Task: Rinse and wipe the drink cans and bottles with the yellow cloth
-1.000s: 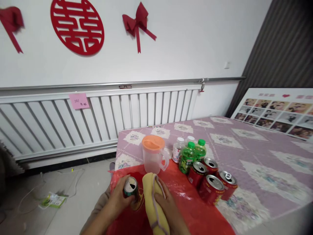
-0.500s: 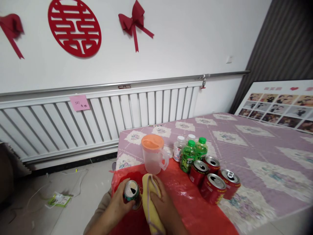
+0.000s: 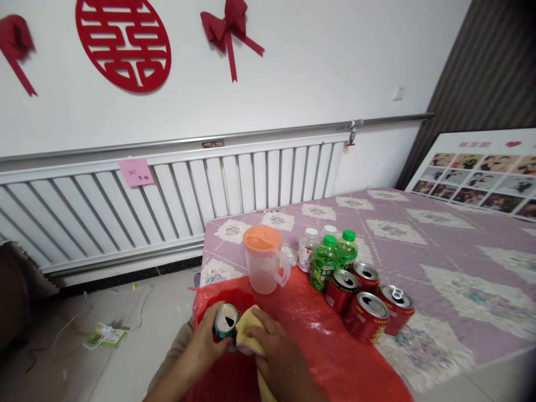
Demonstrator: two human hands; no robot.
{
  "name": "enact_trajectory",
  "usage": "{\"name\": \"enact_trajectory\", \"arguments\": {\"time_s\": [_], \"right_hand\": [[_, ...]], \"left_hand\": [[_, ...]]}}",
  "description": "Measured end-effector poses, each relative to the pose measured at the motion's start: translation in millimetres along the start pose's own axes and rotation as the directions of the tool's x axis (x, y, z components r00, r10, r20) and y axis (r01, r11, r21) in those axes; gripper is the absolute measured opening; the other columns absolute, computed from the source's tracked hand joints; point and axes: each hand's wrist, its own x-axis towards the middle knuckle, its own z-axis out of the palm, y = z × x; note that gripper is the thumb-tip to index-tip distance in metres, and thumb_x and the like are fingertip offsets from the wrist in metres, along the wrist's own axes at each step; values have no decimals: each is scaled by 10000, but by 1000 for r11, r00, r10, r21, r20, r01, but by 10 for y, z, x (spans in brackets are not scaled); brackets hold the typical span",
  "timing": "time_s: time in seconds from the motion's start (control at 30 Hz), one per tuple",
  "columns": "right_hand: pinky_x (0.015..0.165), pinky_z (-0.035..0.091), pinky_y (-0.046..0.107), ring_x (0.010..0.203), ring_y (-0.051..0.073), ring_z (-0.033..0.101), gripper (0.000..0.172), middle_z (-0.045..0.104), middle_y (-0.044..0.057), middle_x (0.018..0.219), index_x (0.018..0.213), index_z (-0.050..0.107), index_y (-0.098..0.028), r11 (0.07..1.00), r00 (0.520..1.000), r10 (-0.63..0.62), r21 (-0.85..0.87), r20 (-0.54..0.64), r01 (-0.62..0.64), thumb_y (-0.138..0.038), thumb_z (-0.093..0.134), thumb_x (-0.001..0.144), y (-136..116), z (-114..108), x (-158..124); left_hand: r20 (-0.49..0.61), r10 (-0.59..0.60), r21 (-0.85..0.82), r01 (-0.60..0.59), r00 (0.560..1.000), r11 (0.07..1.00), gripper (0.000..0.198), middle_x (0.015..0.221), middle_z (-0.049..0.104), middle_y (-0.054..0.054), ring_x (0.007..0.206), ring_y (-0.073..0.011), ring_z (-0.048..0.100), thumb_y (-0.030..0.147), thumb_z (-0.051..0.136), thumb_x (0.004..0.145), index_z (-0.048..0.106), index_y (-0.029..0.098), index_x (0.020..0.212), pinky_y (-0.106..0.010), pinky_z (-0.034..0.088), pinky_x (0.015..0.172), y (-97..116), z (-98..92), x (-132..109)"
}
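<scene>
My left hand [image 3: 205,341] is wrapped round a green can [image 3: 226,320] with an opened silver top, held upright over a red basin [image 3: 212,301]. In my right hand [image 3: 274,346] is a bunched yellow cloth [image 3: 248,330], whose front end touches the can's right side. Behind my hands stands a clear pitcher [image 3: 263,271] with an orange lid. Several opened red cans [image 3: 367,317] are grouped to the right, beside green-capped bottles [image 3: 323,266] and white-capped bottles [image 3: 307,248].
A red plastic sheet [image 3: 318,346] covers the near part of a table with a purple patterned cloth [image 3: 393,245]. A white radiator [image 3: 234,187] runs along the wall. Cables and a green-and-white packet [image 3: 109,335] lie on the floor at left. A photo board [image 3: 481,170] leans at right.
The yellow cloth has moved left against the can, and its upper end is now folded under my right fingers. My left hand still holds the can. The view has shifted slightly.
</scene>
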Motion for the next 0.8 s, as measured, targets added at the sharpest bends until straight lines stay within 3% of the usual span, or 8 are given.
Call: {"name": "enact_trajectory", "arguments": {"time_s": [0.17,0.27,0.4,0.6,0.8], "right_hand": [[964,480,331,1167,232,562,570,517,-35,1443,1219,638,-318,994,999,-39,-105,-31,36,3,517,764,-73,36,-19],[868,517,322,1063,231,594,422,553,-42,1407,1161,666,-306,976,996,-82,-205,-19,76,-60,549,839,-98,98,13],[755,524,330,1003,242,605,218,615,-60,1327,935,727,-288,945,992,-119,-303,40,126,-162,551,908,-85,210,88],[808,497,375,1083,273,562,154,625,-83,1305,887,723,-300,942,983,-183,-287,-2,175,-204,603,893,-25,271,108],[812,487,384,1100,280,551,147,594,-28,1349,981,707,-279,923,974,-210,-345,-86,168,-207,613,892,-2,260,89]], "left_hand": [[22,-5,-41,6,1000,999,660,1231,629,-83,1153,-259,595,60,636,583,521,204,1217,-416,446,1053,-11,11,5],[13,-5,-47,6,1000,999,660,1236,625,-93,1175,-265,580,55,648,572,524,198,1205,-424,428,1071,-40,24,16],[62,-4,-64,8,998,998,675,1269,611,-93,1194,-261,570,68,645,592,511,197,1241,-417,419,1078,-40,-18,25],[185,-21,-75,36,983,997,724,1319,594,-75,1224,-250,555,72,631,613,479,209,1307,-390,412,1083,40,-143,46],[249,-32,-40,43,968,998,774,1347,582,-81,1248,-260,537,62,649,589,477,210,1329,-392,378,1112,31,-214,106]]}}
